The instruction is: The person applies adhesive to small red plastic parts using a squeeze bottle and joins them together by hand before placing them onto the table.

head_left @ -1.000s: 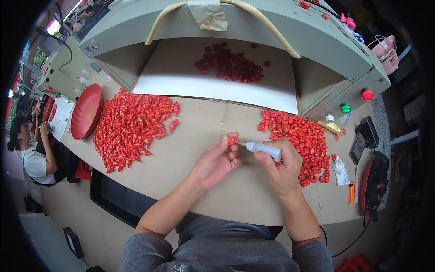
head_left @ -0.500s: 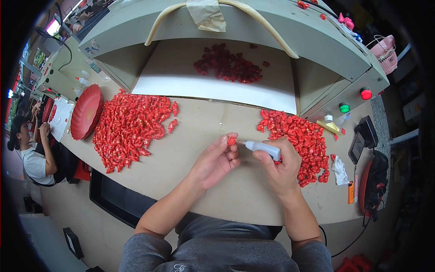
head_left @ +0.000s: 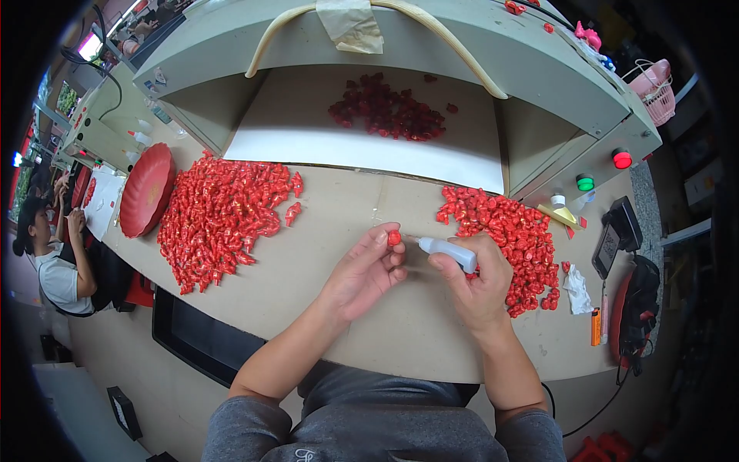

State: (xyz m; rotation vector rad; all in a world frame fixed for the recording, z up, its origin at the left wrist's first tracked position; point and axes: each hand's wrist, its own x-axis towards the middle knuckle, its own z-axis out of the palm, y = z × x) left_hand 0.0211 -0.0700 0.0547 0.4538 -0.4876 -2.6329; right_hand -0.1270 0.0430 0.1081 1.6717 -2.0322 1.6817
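A small red plastic piece (head_left: 394, 238) is pinched between the thumb and forefinger of my left hand (head_left: 362, 273). My right hand (head_left: 481, 281) grips a pale squeeze bottle (head_left: 453, 252) whose thin nozzle points left at the piece, with a narrow gap between them. To the left lies a wide heap of glossy red figure-like pieces (head_left: 219, 219). Another heap of smaller red pieces (head_left: 516, 242) spreads just beyond and to the right of my right hand. What detail the held piece has is too small to make out.
Ahead stands a grey box-like cabinet (head_left: 554, 92) with dark red pieces (head_left: 385, 112) on its white floor. A red scalloped dish (head_left: 146, 189) leans at the left. On the right are crumpled tissue (head_left: 577, 292), an orange lighter (head_left: 596, 327) and a phone (head_left: 606, 250). A co-worker (head_left: 58, 254) sits far left.
The red piece has turned in my left fingers and sits slightly higher. The bottle's nozzle has drawn back a little to the right from it.
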